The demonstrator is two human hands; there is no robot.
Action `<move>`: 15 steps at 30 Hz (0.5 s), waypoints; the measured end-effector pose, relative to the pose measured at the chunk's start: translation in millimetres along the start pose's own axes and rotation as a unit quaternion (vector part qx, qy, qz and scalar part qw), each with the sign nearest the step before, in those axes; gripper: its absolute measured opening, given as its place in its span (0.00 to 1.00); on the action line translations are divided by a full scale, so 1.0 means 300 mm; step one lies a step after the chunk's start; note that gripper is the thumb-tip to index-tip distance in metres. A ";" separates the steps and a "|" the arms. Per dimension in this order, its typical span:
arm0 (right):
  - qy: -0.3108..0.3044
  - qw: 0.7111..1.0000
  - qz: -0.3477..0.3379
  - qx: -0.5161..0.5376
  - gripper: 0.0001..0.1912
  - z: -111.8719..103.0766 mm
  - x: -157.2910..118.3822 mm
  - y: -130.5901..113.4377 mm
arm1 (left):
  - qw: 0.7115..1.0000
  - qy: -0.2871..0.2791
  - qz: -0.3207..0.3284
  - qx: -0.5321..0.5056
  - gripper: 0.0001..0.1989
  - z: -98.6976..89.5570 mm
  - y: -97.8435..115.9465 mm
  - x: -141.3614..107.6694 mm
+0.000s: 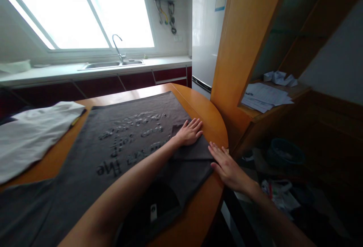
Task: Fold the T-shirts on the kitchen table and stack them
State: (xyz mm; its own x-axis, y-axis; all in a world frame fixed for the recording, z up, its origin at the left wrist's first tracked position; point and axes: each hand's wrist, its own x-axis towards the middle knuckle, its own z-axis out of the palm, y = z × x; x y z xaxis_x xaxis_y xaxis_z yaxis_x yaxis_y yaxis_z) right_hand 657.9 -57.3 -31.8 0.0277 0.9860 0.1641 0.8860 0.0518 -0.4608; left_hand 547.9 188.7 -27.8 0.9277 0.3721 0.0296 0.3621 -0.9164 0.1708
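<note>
A dark grey T-shirt with raised dark lettering lies spread on the wooden table. Its neck opening, with a small label, faces me. On the right, one sleeve is folded back over the body of the shirt. My left hand lies flat on that folded sleeve, fingers stretched out. At the fold's right edge, my right hand touches the cloth with its fingers extended. My left forearm crosses over the shirt and hides part of the lettering.
White garments lie at the table's left. A wooden shelf unit with papers stands close on the right. Below it are a basin and bags. Beyond are a fridge and a sink.
</note>
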 end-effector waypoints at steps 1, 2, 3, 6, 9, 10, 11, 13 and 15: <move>0.027 0.999 0.013 0.021 0.31 -0.017 0.000 0.017 | 1.000 -0.006 0.001 -0.009 0.33 -0.007 -0.006 0.002; 0.064 0.997 0.031 0.039 0.30 -0.036 0.006 0.032 | 1.000 -0.007 0.002 -0.019 0.33 -0.016 -0.014 0.005; 0.102 0.992 0.050 0.051 0.30 -0.056 0.017 0.043 | 1.000 -0.003 0.002 -0.028 0.33 -0.026 -0.022 0.009; 0.162 0.983 0.062 0.054 0.29 -0.100 0.081 0.038 | 0.999 0.028 -0.007 -0.034 0.32 -0.051 -0.050 0.026; 0.119 0.993 0.013 0.016 0.29 -0.090 0.157 -0.013 | 0.999 0.032 -0.036 -0.023 0.34 -0.046 -0.069 0.039; 0.091 0.996 -0.005 -0.003 0.29 -0.074 0.175 -0.032 | 0.998 0.028 -0.045 -0.020 0.35 -0.038 -0.072 0.042; 0.061 0.998 -0.019 -0.024 0.29 -0.053 0.188 -0.049 | 0.998 0.025 -0.052 -0.017 0.36 -0.027 -0.074 0.042; 0.015 0.998 -0.022 -0.063 0.30 -0.004 0.194 -0.073 | 0.998 0.023 -0.057 -0.013 0.36 -0.004 -0.073 0.042; -0.008 0.996 -0.011 -0.089 0.34 0.040 0.182 -0.080 | 0.998 0.029 -0.055 -0.012 0.36 0.015 -0.070 0.041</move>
State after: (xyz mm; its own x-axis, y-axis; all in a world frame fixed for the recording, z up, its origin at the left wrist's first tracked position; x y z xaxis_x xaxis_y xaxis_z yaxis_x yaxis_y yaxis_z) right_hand 632.7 -3.0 -22.3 0.0014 0.9875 0.1576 0.9545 0.0457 -0.2948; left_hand 552.0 211.9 -35.5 0.8755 0.4786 0.0658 0.4586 -0.8661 0.1989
